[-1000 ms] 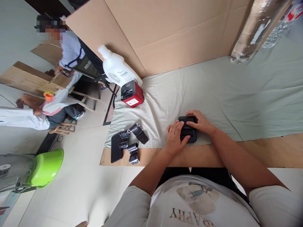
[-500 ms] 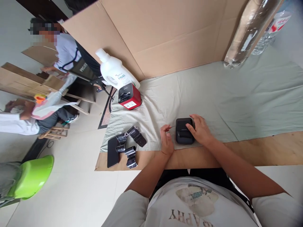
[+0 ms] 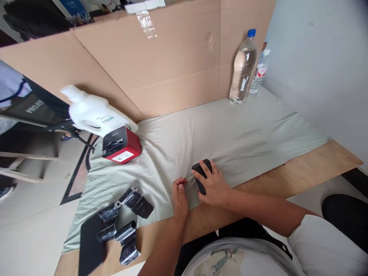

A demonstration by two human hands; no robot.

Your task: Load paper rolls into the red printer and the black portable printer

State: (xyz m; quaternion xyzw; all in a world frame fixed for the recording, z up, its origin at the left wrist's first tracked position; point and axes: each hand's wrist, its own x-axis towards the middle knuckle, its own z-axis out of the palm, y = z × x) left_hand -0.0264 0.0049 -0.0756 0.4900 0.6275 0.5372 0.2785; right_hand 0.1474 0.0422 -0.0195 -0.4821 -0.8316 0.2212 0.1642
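A small black box-shaped device with rounded corners (image 3: 198, 168) rests on the cloth near the front of the table, turned at an angle. My right hand (image 3: 216, 188) lies over it, fingers spread across its top and thumb at its near edge, so much of the device is covered. Just left of it, my left hand (image 3: 180, 201) rests on its side on the cloth. Its fingers are curled in, with nothing visible in them, and it does not touch the device.
At left lie several black film rolls (image 3: 126, 234) beside a black phone (image 3: 91, 245). Behind them stand a red and black device (image 3: 123, 145) and a white jug (image 3: 96, 113). A large water bottle (image 3: 244, 69) and a smaller bottle (image 3: 258, 74) stand against the cardboard panel (image 3: 172, 57).
My view has swung right. The device has turned at an angle, and my right hand has moved from its right side to spread over its top. My left hand's fingers look more curled.
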